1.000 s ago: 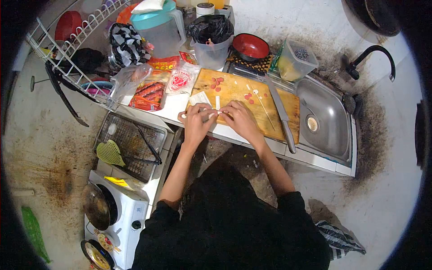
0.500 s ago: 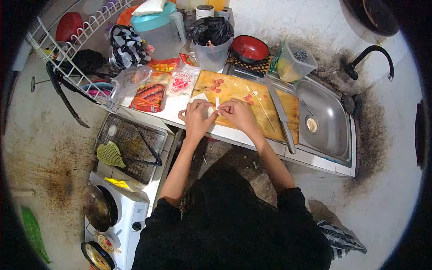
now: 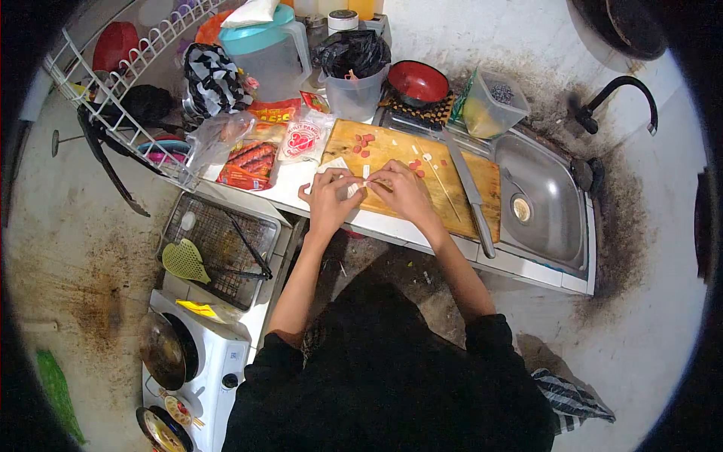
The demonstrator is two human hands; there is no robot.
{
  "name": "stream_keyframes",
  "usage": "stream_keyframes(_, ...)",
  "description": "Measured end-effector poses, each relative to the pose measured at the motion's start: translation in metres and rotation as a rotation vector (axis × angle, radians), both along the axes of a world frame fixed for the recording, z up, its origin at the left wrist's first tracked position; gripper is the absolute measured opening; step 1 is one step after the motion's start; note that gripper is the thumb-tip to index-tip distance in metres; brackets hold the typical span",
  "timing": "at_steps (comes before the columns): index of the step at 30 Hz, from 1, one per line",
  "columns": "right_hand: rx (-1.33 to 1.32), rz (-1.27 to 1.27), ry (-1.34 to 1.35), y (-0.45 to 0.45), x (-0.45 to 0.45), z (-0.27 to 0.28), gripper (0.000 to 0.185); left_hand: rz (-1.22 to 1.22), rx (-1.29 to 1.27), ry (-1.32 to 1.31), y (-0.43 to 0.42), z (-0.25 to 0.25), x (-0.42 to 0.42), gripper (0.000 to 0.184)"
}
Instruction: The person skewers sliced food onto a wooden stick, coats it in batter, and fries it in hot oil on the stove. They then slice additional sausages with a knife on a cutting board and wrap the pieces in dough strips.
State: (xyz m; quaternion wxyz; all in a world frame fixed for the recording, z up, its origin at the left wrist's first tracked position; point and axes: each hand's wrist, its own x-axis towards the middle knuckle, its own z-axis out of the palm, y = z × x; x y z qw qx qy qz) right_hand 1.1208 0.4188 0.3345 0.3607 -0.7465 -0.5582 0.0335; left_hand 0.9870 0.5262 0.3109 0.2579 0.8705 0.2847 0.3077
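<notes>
Over the front left edge of a wooden cutting board (image 3: 482, 188), my left hand (image 3: 327, 202) and my right hand (image 3: 405, 197) meet fingertip to fingertip. Both are closed in a pinch on a small pale strip (image 3: 364, 184), which looks like cut wonton wrapper; fingers partly cover it. More pale wrapper strips (image 3: 337, 163) lie by my left hand. Red sausage slices (image 3: 364, 142) rest higher on the board. A thin skewer (image 3: 444, 187) with a pale bit near its upper end lies to the right. Beside it, a large knife (image 3: 468, 181) crosses the board.
A wrapper bag (image 3: 303, 137) and a red sausage packet (image 3: 248, 164) lie left of the board. Behind stand a plastic tub (image 3: 354, 92) and a red bowl (image 3: 419, 81). The sink (image 3: 553, 184) is right; a stove (image 3: 215, 361) with pans is lower left.
My fingertips have shifted slightly, with the right-hand fingers a little higher and closer to the left. Both hands stay at the same part of the board.
</notes>
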Motion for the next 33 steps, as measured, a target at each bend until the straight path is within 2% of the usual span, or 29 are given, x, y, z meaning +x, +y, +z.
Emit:
stream_keyframes(9, -0.012, -0.077, 0.017, 0.009, 0.005, -0.006, 0.017, -0.003, 0.045, 0.03, 0.011, -0.003, 0.012, 0.012)
stream_keyframes(15, -0.011, -0.118, -0.149, 0.005, 0.001, -0.001, 0.015, 0.043, 0.07, 0.043, 0.008, 0.005, 0.013, 0.013)
stream_keyframes(17, 0.045, -0.051, -0.225, 0.002, 0.0, 0.002, 0.016, -0.09, -0.353, -0.186, 0.006, 0.004, 0.006, 0.027)
stream_keyframes(18, 0.043, -0.054, -0.223, 0.003, 0.001, 0.001, 0.016, -0.093, -0.354, -0.184, 0.001, 0.0, 0.004, 0.027)
stream_keyframes(20, 0.036, -0.052, -0.277, 0.007, 0.005, -0.002, 0.016, -0.268, -0.879, -0.586, -0.014, -0.008, 0.001, 0.037)
stream_keyframes(24, 0.004, -0.043, -0.277, 0.013, 0.011, 0.001, 0.017, -0.278, -1.083, -0.551, -0.028, -0.001, -0.005, 0.047)
stream_keyframes(30, -0.072, -0.025, -0.224, 0.021, 0.019, 0.008, 0.019, -0.31, -1.247, -0.577, -0.026, 0.005, -0.005, 0.049)
stream_keyframes(33, -0.159, -0.103, -0.204, 0.023, 0.02, 0.008, 0.019, -0.312, -1.285, -0.578, -0.026, 0.005, -0.003, 0.051)
